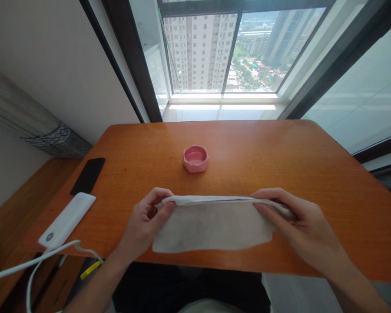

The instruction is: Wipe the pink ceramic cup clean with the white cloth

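A thin white cloth or tissue (215,226), folded along its top edge, stretches between my two hands above the near side of the table. My left hand (146,217) pinches its upper left corner between thumb and fingers. At the upper right corner, my right hand (296,221) grips the folded edge the same way. The lower part of the sheet hangs down toward the table's front edge. Beyond the sheet stands a small pink faceted bowl (196,159), apart from both hands; nothing shows inside it.
The wooden table (263,156) reaches to a window (221,52) at the back. On its left side lie a black phone (87,175) and a white power bank (67,219). A white cable (29,262) runs off at the lower left, near a yellow tag (90,269).
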Tool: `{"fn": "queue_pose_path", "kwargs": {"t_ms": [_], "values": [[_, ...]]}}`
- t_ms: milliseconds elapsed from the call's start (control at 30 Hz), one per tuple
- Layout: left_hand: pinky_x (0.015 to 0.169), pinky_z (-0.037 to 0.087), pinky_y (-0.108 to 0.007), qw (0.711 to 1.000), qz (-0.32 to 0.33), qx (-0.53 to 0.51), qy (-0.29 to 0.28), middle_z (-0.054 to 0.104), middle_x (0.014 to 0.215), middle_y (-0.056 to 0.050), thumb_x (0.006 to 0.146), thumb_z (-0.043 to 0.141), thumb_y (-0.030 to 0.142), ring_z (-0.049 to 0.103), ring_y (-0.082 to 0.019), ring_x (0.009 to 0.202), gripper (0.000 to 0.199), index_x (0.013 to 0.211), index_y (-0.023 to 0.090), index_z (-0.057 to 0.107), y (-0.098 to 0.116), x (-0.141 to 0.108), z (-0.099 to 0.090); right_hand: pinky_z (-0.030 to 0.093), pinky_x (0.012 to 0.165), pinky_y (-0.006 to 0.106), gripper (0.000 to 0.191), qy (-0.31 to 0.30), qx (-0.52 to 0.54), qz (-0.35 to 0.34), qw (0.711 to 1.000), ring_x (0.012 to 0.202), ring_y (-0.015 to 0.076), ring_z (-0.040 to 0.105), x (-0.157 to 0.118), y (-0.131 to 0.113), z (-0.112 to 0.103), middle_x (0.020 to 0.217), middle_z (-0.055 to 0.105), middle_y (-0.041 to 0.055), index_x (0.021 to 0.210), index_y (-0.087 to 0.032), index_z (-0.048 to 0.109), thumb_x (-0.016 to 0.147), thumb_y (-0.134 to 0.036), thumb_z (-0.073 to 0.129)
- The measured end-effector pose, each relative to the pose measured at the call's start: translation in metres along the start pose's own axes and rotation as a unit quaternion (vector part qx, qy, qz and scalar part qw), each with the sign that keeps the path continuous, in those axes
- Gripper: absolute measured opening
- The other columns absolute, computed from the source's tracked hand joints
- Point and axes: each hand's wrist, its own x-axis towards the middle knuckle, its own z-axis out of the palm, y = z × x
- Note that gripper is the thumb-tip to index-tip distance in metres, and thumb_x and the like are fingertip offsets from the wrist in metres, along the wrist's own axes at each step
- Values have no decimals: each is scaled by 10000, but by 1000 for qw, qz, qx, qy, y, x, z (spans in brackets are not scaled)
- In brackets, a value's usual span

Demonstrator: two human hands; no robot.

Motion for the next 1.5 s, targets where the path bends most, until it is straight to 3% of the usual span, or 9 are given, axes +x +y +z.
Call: {"fn": "queue_pose_path", "kwargs": {"t_ms": [100,233,400,600,700,900,1100,1267,1500], "values": [[533,451,-225,999,-45,-5,9,657,791,13,921,776,653,573,-139,635,418,1016,248,734,-1,11,-12,625,678,374,183,-70,6,-2,998,776,260,781,19,-3,0,950,842,15,1018,-353,817,1006,-510,725],[670,561,-294,995,-33,81,-44,770,984,-34,914,778,615,683,-199,785,462,1185,241,755,-43,33,-17,606,733,407,225,-128,-63,-28,989,828,274,779,42,32,24,1017,842,41,1105,-313,800,1000,-473,683],[838,596,-361,976,39,210,37,790,1081,-49,964,745,496,710,-221,883,389,1266,252,763,-83,37,-20,588,766,433,230,-90,-160,-36,982,892,297,770,40,71,42,1010,810,79,1080,-290,784,1053,-420,596],[902,592,-372,964,97,242,51,783,1054,-53,1031,690,446,721,-239,985,216,1016,248,775,-70,32,-24,604,862,469,182,-20,-164,-75,983,1005,321,755,26,66,37,1087,799,95,984,-283,728,1067,-400,615],[1093,555,-414,966,160,202,7,776,1218,-68,1038,700,362,713,-255,1194,123,1034,255,761,-60,26,-30,606,910,452,110,13,-141,-97,985,1046,298,747,14,56,33,1143,791,86,1012,-280,699,1069,-341,627],[987,587,-316,980,101,-5,-169,809,1170,-82,1064,692,326,763,-225,1116,112,1031,220,709,-48,9,-43,590,851,323,85,6,-52,-63,997,927,199,746,-15,36,17,1027,776,22,980,-276,674,1059,-280,642],[859,591,-292,994,-19,-81,-72,817,1110,-79,993,771,471,759,-222,999,270,1031,207,728,-56,28,-36,615,830,276,200,-102,109,70,986,908,195,770,-18,31,5,959,772,16,989,-263,709,1032,-457,731],[899,604,-344,997,-63,12,-40,824,1074,-85,843,836,587,778,-263,1022,432,1000,196,741,-73,67,-17,585,743,295,266,-78,98,100,987,825,199,722,8,57,29,889,722,24,937,-236,682,1007,-492,702],[771,603,-329,992,-50,117,11,795,903,-44,844,734,516,771,-229,837,319,916,207,709,-72,83,-8,549,647,305,193,-12,24,113,993,735,188,689,20,84,48,862,693,6,1034,-243,670,962,-421,672]]}}
